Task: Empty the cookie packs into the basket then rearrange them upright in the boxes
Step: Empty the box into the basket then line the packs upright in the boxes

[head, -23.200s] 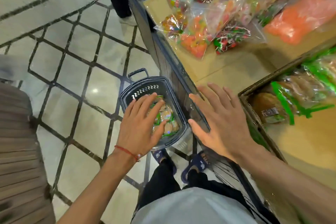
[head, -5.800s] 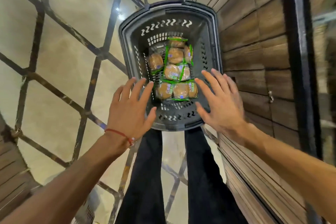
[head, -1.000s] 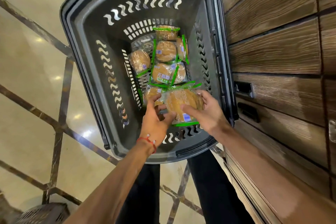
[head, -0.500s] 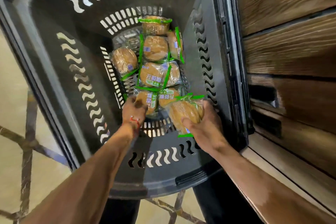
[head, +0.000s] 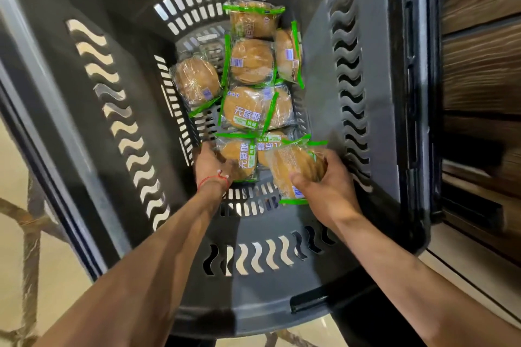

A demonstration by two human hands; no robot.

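Observation:
A dark grey plastic basket [head: 118,166] fills the view, seen from above. Several clear cookie packs with green edges [head: 251,62] lie flat on its slotted bottom. My right hand [head: 324,186] grips one cookie pack [head: 293,169], lifted at the near right of the pile. My left hand [head: 211,166], with a red thread at the wrist, reaches down onto the near-left pack with the green label [head: 239,158]; its fingers curl at that pack's edge and are partly hidden.
A wooden slatted counter front [head: 479,79] with a dark metal frame stands directly right of the basket. Pale tiled floor with dark lines [head: 17,220] shows at the lower left.
The camera has dropped closer into the basket. My left hand has gone further down onto the near-left pack. My right hand keeps hold of its pack, slightly raised.

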